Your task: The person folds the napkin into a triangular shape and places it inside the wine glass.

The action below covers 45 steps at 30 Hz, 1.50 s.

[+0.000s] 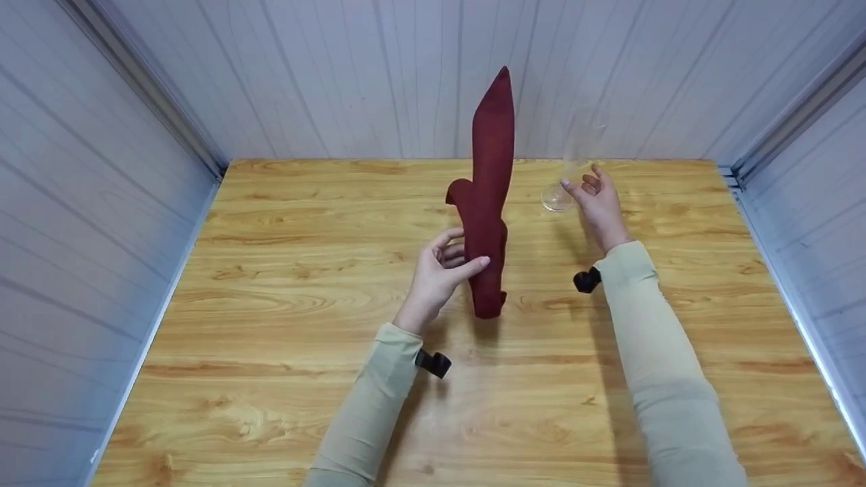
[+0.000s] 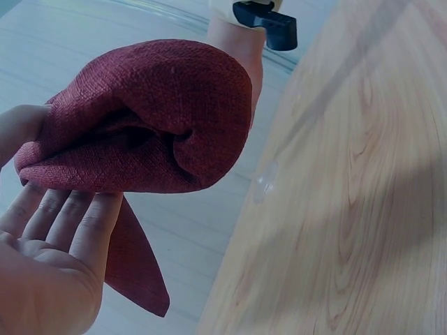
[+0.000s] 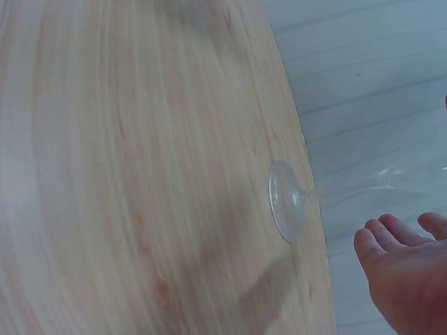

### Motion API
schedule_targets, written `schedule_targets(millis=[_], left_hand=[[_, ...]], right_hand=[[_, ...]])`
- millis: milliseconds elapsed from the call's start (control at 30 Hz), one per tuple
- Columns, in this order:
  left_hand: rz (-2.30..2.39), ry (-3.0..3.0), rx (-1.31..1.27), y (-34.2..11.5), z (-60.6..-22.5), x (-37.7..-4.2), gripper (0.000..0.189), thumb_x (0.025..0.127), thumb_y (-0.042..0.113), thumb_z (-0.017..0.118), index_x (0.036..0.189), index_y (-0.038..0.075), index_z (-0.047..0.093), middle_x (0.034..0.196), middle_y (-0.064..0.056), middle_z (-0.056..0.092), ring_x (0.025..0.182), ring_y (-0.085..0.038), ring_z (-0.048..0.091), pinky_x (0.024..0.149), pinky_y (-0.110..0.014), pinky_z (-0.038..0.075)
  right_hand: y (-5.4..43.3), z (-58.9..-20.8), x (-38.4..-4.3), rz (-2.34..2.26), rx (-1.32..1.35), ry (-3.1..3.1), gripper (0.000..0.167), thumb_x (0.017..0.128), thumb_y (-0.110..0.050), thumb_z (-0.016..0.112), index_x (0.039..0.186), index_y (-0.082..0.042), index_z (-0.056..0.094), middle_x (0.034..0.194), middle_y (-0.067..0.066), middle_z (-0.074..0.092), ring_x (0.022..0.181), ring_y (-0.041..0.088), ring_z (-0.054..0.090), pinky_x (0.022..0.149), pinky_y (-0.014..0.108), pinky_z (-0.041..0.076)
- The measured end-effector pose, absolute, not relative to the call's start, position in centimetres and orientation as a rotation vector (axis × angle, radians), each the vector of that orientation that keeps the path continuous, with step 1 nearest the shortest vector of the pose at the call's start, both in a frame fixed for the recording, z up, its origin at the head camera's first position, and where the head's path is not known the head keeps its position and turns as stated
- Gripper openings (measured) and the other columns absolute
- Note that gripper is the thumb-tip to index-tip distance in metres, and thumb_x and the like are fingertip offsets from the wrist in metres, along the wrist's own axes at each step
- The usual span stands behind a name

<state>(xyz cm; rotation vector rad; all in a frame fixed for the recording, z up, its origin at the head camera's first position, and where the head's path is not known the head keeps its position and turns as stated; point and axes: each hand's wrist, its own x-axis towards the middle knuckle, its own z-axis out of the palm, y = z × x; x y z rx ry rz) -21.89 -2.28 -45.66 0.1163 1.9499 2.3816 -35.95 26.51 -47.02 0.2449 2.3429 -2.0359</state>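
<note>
A folded dark red cloth napkin point(image 1: 492, 155) stands above the table, its pointed tip upward and a curled flap at its left. My left hand point(image 1: 436, 274) grips its lower part, thumb in front and fingers behind. Seen from below in the left wrist view, the rolled bottom of the napkin point(image 2: 167, 91) lies between thumb and fingers. A clear champagne flute point(image 1: 557, 198) stands upright near the table's back edge. Beside its stem is my right hand point(image 1: 601, 203), fingers loosely bent. In the right wrist view, a gap shows between those fingers and the flute's foot point(image 3: 287, 201).
The wood-grain table point(image 1: 304, 270) ends at a pale panelled wall point(image 1: 338, 81) close behind the flute. More panels rise at the left and right sides. A black wrist camera point(image 1: 436, 364) sticks out from the left sleeve, another point(image 1: 587, 279) from the right.
</note>
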Motion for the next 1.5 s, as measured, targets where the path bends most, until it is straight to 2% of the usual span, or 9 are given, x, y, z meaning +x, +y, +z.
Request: schedule_targets(millis=[467,633,833,1033,1233,1367,1500], left_hand=[[2.390,1.934,0.090,-2.3,-45.9,-21.5,0.052,0.075,0.004,0.080,0.122,0.000,0.057,0.103,-0.012,0.067,0.097,-0.023,0.063,0.088,-0.034,0.049],[2.405,1.925,0.087,-2.3,-46.1,-21.4,0.051,0.075,0.004,0.080,0.121,0.001,0.058,0.102,-0.011,0.067,0.096,-0.023,0.063,0.087,-0.034,0.050],[2.410,1.926,0.079,-2.3,-46.2,-21.2,0.051,0.075,0.003,0.080,0.120,0.001,0.058,0.101,-0.011,0.068,0.096,-0.022,0.063,0.087,-0.034,0.050],[2.414,1.928,0.061,-2.4,-46.2,-21.0,0.051,0.075,0.001,0.080,0.120,0.000,0.057,0.100,-0.011,0.068,0.095,-0.022,0.063,0.086,-0.033,0.050],[2.394,1.954,0.082,-2.5,-46.2,-20.9,0.052,0.075,0.001,0.079,0.121,-0.001,0.057,0.101,-0.012,0.068,0.096,-0.021,0.064,0.087,-0.033,0.050],[2.387,1.974,0.098,-2.5,-46.3,-21.0,0.050,0.075,0.001,0.079,0.120,-0.001,0.058,0.100,-0.012,0.068,0.096,-0.021,0.064,0.088,-0.033,0.050],[2.385,1.976,0.102,-2.5,-46.3,-21.0,0.049,0.075,0.002,0.079,0.119,-0.001,0.058,0.099,-0.011,0.068,0.095,-0.021,0.064,0.087,-0.033,0.050]], right_hand=[[25.9,-44.0,-35.2,-1.997,0.175,2.257,0.088,0.093,-0.034,0.062,0.154,-0.011,0.003,0.156,0.018,0.015,0.142,0.025,0.018,0.114,0.035,0.019],[25.8,-44.0,-35.5,-2.002,0.132,2.256,0.082,0.096,-0.028,0.058,0.153,-0.009,0.002,0.155,0.022,0.014,0.141,0.027,0.019,0.114,0.036,0.020],[26.2,-45.4,-36.4,-2.077,0.159,2.265,0.077,0.096,-0.028,0.059,0.152,-0.009,0.010,0.151,0.022,0.023,0.137,0.027,0.028,0.113,0.035,0.021],[26.6,-46.6,-36.9,-2.194,0.186,2.222,0.065,0.095,-0.023,0.060,0.146,-0.011,0.021,0.137,0.015,0.038,0.127,0.023,0.038,0.108,0.035,0.027],[26.6,-46.4,-36.4,-2.270,0.216,2.199,0.055,0.094,-0.021,0.062,0.134,-0.008,0.027,0.120,0.010,0.051,0.116,0.022,0.044,0.093,0.028,0.034],[26.2,-45.4,-35.5,-2.295,0.202,2.171,0.059,0.093,-0.021,0.063,0.138,-0.010,0.026,0.115,0.011,0.053,0.110,0.023,0.047,0.093,0.029,0.035],[25.9,-44.7,-34.9,-2.290,0.162,2.165,0.063,0.093,-0.022,0.063,0.144,-0.014,0.027,0.110,0.009,0.054,0.100,0.018,0.052,0.096,0.032,0.034]])
